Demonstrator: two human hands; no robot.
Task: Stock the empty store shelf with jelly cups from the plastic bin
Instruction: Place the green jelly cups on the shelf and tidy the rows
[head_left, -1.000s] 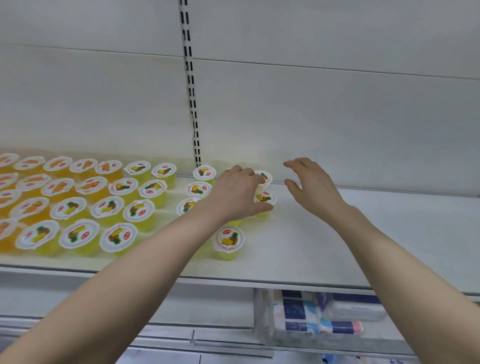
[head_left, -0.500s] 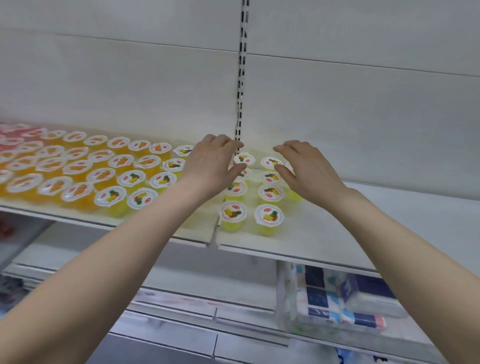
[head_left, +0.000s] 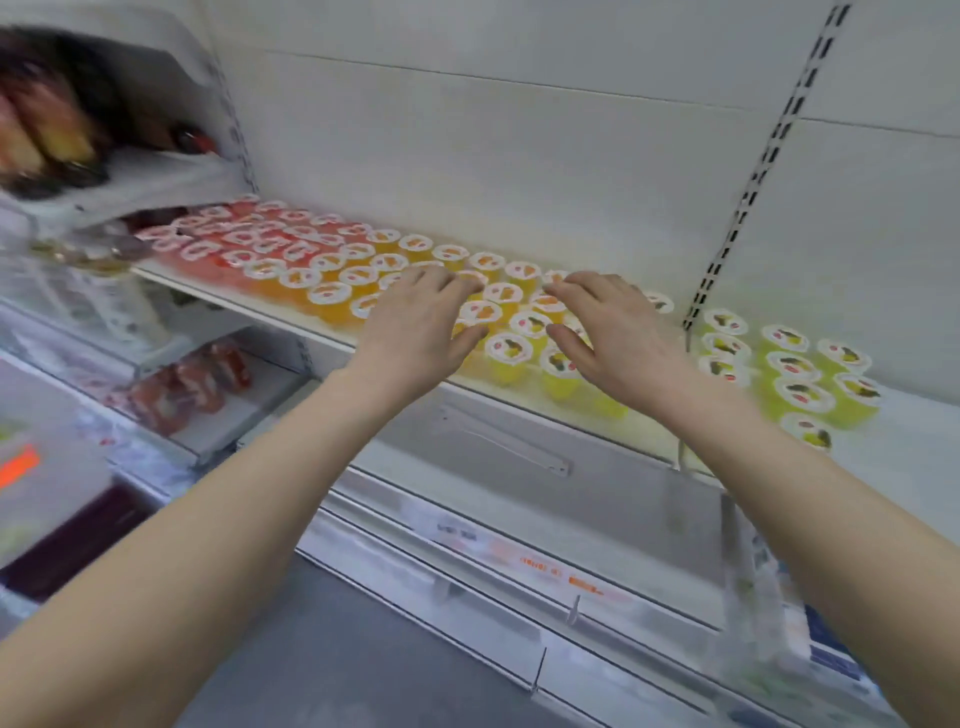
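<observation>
While over dozens of cups (head_left: 511, 347), two hands (head_left: 415, 332) (head_left: 621, 335)

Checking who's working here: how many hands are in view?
2. The left hand is over the orange cups, the right hand over the yellow cups, both open.

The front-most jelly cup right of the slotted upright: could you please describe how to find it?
Find the black-slotted upright. Right of it, yellow-green cups cluster on the white shelf. The lone cup stands nearest the shelf's front edge, ahead of all the others.
</observation>
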